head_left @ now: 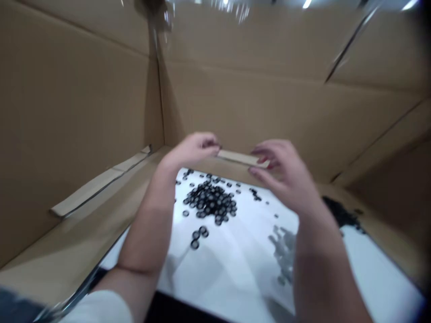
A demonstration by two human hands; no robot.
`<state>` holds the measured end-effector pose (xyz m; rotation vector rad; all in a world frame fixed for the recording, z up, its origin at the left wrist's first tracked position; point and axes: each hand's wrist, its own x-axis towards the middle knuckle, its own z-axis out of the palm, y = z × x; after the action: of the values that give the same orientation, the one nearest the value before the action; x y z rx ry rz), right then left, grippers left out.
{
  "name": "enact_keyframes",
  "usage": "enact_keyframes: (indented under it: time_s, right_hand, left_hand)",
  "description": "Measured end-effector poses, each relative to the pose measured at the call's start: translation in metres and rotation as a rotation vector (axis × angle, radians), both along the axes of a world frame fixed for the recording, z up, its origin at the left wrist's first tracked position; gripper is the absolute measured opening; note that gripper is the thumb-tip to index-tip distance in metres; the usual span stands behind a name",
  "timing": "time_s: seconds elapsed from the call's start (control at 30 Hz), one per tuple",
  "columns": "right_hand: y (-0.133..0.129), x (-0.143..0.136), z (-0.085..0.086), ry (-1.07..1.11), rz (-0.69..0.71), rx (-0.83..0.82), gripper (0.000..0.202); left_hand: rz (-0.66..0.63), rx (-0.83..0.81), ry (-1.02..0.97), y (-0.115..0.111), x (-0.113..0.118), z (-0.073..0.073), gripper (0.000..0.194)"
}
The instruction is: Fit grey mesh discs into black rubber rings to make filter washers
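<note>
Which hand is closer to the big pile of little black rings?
Left. The left hand is just above and left of the ring pile; the right hand is farther off to its right.

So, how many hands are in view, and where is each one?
2. The left hand grips the left end of a flat cardboard strip; the right hand grips its right end. No other hands show.

Counts on the table

Two hands, left hand [193,150] and right hand [286,177]; one cardboard strip [240,158] between them; black rings [210,202] too many to count.
</note>
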<state>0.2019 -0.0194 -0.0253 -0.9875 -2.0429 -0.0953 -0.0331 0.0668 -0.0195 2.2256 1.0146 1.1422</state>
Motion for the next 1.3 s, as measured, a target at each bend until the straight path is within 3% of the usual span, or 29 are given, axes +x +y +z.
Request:
enact_keyframes:
  time_s: [0.07,0.1,0.2,0.27,0.33,0.43,0.53,0.6,0.7,0.8,0.9,1.1,1.2,1.3]
  right_hand:
    - [-0.014,-0.008,-0.009,0.057,0.026,-0.018,0.025]
    - [-0.022,-0.012,-0.014,0.067,0.063,-0.091,0.025]
    - [-0.046,-0.028,-0.028,0.094,0.203,-0.282,0.019]
    - [-0.059,-0.039,-0.035,0.05,0.274,-0.345,0.015]
    - [-0.074,-0.048,-0.041,-0.028,0.333,-0.441,0.013]
    - [-0.107,-0.058,-0.062,-0.159,0.476,-0.714,0.013]
    - [-0.154,-0.067,-0.116,-0.447,0.637,-0.991,0.013]
    - [-0.181,-0.075,-0.168,-0.672,0.497,-0.985,0.017]
    - [-0.204,-0.087,-0.236,-0.836,0.134,-0.984,0.022]
    - [-0.208,-0.095,-0.266,-0.85,0.058,-1.004,0.021]
    - [-0.206,-0.095,-0.266,-0.84,0.02,-1.017,0.021]
    - [-0.206,-0.084,-0.249,-0.73,-0.037,-1.036,0.029]
    - [-0.207,-0.077,-0.229,-0.467,0.042,-1.175,0.019]
    - [-0.192,-0.069,-0.193,-0.223,0.257,-1.252,0.018]
  left_hand:
    - [0.192,0.14,-0.197,-0.017,-0.001,0.009,0.012]
    - [0.228,0.211,-0.244,-0.028,-0.001,0.012,0.014]
    - [0.112,0.293,-0.189,-0.071,-0.004,0.006,0.024]
    - [0.158,0.347,-0.318,-0.102,-0.013,-0.009,0.037]
    - [0.168,0.22,-0.256,-0.128,-0.023,-0.029,0.025]
    - [0.126,0.053,-0.186,-0.146,-0.032,-0.057,0.012]
    - [0.062,-0.106,-0.14,-0.148,-0.032,-0.072,0.012]
    - [0.059,-0.17,-0.126,-0.149,-0.031,-0.075,0.012]
    - [0.079,-0.19,-0.156,-0.152,-0.031,-0.076,0.013]
    - [0.059,-0.19,-0.172,-0.157,-0.034,-0.075,0.012]
    - [0.068,-0.196,-0.135,-0.161,-0.037,-0.073,0.012]
    - [0.08,-0.193,-0.123,-0.166,-0.041,-0.06,0.013]
    - [0.104,-0.176,-0.17,-0.169,-0.044,-0.052,0.012]
    - [0.139,-0.166,-0.284,-0.167,-0.048,-0.044,0.011]
